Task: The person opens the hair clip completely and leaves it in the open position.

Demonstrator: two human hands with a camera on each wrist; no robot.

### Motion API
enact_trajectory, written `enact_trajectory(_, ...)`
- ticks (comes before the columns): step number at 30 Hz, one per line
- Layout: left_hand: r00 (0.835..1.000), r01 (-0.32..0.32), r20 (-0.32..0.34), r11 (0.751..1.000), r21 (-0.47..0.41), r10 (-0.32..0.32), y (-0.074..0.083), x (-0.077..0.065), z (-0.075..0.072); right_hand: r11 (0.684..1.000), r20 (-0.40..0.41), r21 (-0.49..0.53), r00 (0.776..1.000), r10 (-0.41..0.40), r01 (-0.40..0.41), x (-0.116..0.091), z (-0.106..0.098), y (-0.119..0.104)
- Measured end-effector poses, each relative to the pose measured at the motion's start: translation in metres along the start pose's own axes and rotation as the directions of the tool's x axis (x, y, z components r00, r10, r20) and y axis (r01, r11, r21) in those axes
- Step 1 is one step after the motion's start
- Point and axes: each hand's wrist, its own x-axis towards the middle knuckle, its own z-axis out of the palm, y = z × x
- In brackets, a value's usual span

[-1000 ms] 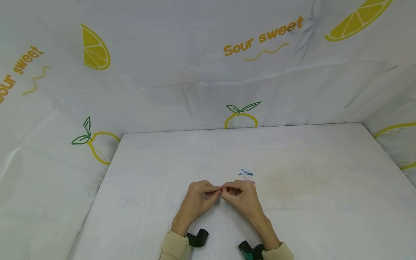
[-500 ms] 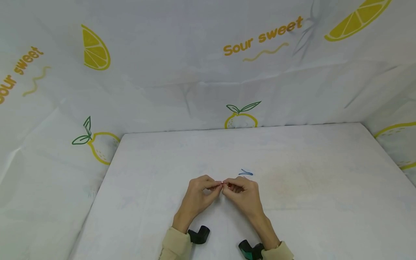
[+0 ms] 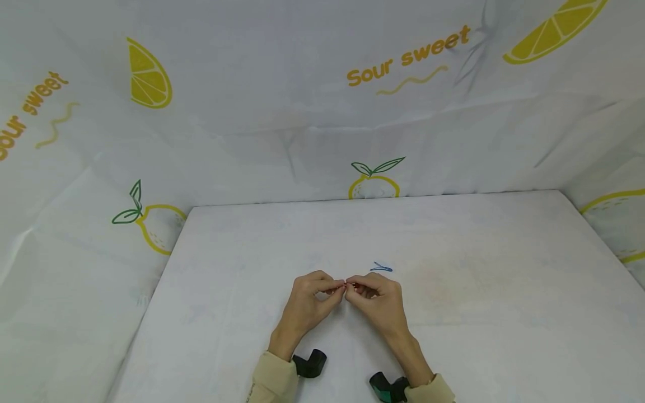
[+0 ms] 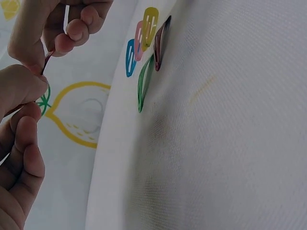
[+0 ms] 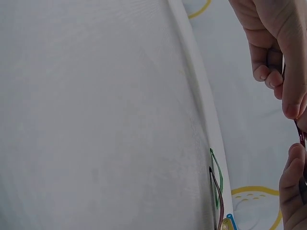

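Note:
Held up off the table, a small dark red snap hair clip (image 5: 301, 135) spans between both hands, mostly covered by fingertips. My left hand (image 3: 309, 305) pinches one end with thumb and forefinger; my right hand (image 3: 379, 305) pinches the other. In the left wrist view, several more snap clips lie on the white table: a blue clip (image 4: 130, 57), a pink clip (image 4: 138, 40) and a yellow clip (image 4: 150, 28) flat-looking side by side, plus a green clip (image 4: 140, 88) and a dark brown clip (image 4: 159, 50). The head view shows only the blue one, just beyond my right hand.
The white table (image 3: 242, 252) ends at a hanging cloth (image 3: 252, 112) printed with lemons, at the back and both sides. Black wrist-worn devices stick out at the left wrist (image 3: 311, 364) and right wrist (image 3: 385, 386).
Both hands have shifted slightly upward in the head view, still pinching the red clip. The pink clip visible earlier is now hidden behind my right hand. The blue clip has not moved.

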Motion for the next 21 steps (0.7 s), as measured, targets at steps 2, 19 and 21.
enact_trajectory(2, 1.0, 0.0, -0.001, 1.0, -0.004, 0.0, 0.0008, 0.0003, 0.0001, 1.0, -0.008, -0.01, 1.0, -0.004, 0.004, -0.0001, 0.0006, 0.0003)
enact_trajectory(19, 1.0, 0.003, 0.002, 1.0, -0.004, -0.003, 0.0027, 0.0002, 0.0, 0.998, -0.009, -0.062, 1.0, -0.006, 0.005, -0.0011, 0.0011, 0.0043)
enact_trajectory(21, 1.0, 0.0, -0.002, 1.0, 0.0, 0.0, 0.0023, 0.0003, 0.0002, 0.998, -0.008, -0.062, 1.0, -0.009, 0.008, -0.001, 0.001, 0.0042)
